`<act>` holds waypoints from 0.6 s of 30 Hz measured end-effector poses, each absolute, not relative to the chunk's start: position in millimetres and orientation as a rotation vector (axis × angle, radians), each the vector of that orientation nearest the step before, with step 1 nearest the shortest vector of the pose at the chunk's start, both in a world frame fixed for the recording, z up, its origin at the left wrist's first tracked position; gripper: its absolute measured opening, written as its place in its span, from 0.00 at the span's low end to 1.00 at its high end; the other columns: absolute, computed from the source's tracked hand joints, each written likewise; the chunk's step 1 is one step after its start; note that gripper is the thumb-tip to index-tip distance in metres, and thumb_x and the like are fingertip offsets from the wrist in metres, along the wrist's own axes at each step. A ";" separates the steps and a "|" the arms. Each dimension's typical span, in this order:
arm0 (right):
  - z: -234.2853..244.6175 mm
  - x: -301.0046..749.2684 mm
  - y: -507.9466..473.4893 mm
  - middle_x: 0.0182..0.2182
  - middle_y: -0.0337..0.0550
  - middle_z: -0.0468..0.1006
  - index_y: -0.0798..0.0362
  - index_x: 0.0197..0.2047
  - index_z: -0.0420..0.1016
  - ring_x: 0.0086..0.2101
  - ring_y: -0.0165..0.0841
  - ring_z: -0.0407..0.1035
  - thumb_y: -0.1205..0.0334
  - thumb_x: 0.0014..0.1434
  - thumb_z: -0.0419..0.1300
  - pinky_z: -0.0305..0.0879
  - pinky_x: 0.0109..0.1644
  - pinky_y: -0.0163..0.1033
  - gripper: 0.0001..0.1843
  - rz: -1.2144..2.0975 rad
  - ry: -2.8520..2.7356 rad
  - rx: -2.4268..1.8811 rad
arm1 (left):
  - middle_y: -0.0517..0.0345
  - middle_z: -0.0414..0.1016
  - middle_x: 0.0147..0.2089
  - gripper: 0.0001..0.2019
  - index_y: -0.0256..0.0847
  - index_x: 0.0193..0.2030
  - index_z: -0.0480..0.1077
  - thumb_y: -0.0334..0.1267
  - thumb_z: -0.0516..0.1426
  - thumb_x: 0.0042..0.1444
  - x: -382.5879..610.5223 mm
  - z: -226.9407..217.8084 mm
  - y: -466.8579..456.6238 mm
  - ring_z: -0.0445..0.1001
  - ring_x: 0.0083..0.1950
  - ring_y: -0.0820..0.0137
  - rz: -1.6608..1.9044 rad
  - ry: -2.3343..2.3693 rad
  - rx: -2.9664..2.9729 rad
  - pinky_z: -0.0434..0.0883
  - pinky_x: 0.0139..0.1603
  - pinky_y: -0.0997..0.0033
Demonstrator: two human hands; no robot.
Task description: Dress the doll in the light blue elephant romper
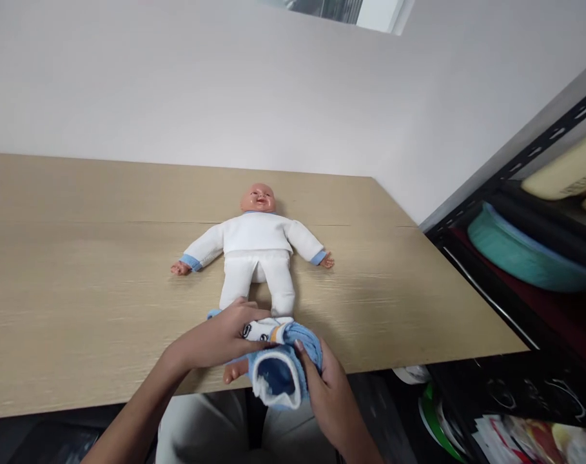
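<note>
A baby doll (258, 232) in a white top and white trousers lies on its back, its head toward the wall and its legs toward me. Over the table's front edge, a blue and white doll garment (273, 361) with a cartoon print is bunched near the doll's lower legs, its round, white-edged opening facing me. My left hand (225, 335) grips the printed part from the left, fingers partly hidden. My right hand (329, 393) is closed on the bunched right side, thumb on top. A bare doll foot (236, 370) pokes out beside the garment; the other foot is hidden.
The wooden table (104, 277) meets a white wall (176, 84) at the back. On the right stands a black metal shelf (496, 309) holding a teal, bowl-like item (525, 251) and cream-coloured bottles (563, 167). Colourful packets (529, 438) lie lower down.
</note>
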State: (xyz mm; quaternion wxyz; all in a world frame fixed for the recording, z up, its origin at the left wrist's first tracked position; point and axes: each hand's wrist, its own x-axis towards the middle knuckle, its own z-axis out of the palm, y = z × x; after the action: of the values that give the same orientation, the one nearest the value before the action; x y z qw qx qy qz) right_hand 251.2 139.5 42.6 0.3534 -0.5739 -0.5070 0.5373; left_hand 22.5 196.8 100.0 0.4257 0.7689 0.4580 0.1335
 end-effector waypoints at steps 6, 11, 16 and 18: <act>21.1 253.2 120.7 0.55 0.54 0.83 0.49 0.56 0.79 0.58 0.52 0.74 0.36 0.67 0.57 0.68 0.66 0.54 0.28 1.193 -1.314 -1.650 | 0.50 0.75 0.55 0.11 0.46 0.52 0.77 0.40 0.62 0.64 30.7 97.8 194.5 0.72 0.58 0.52 0.228 1.173 2.068 0.67 0.61 0.52; 9.7 258.2 123.9 0.52 0.52 0.81 0.48 0.51 0.79 0.55 0.47 0.75 0.40 0.70 0.56 0.70 0.60 0.47 0.22 0.977 -1.402 -1.566 | 0.52 0.76 0.51 0.09 0.45 0.49 0.74 0.35 0.58 0.64 36.3 98.5 196.3 0.71 0.56 0.53 0.278 1.152 2.077 0.67 0.60 0.53; 15.8 261.2 140.9 0.43 0.45 0.82 0.49 0.52 0.72 0.46 0.41 0.76 0.40 0.69 0.56 0.72 0.51 0.41 0.21 1.049 -1.237 -1.527 | 0.51 0.74 0.50 0.09 0.43 0.51 0.71 0.37 0.58 0.65 43.4 90.8 197.6 0.71 0.54 0.54 0.379 1.223 2.023 0.68 0.58 0.54; 17.5 262.9 146.7 0.41 0.44 0.82 0.49 0.50 0.72 0.45 0.42 0.75 0.38 0.67 0.58 0.71 0.49 0.41 0.23 1.047 -1.221 -1.558 | 0.47 0.73 0.56 0.11 0.42 0.53 0.70 0.34 0.58 0.64 47.3 85.8 196.7 0.70 0.57 0.52 0.395 1.315 2.058 0.68 0.59 0.51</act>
State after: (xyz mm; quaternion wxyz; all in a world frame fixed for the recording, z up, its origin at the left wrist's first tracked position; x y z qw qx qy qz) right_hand 262.9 146.7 17.5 0.4357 -0.6262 -0.4908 0.4209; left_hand 47.3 196.7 85.8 0.3278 0.7859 0.5022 0.1510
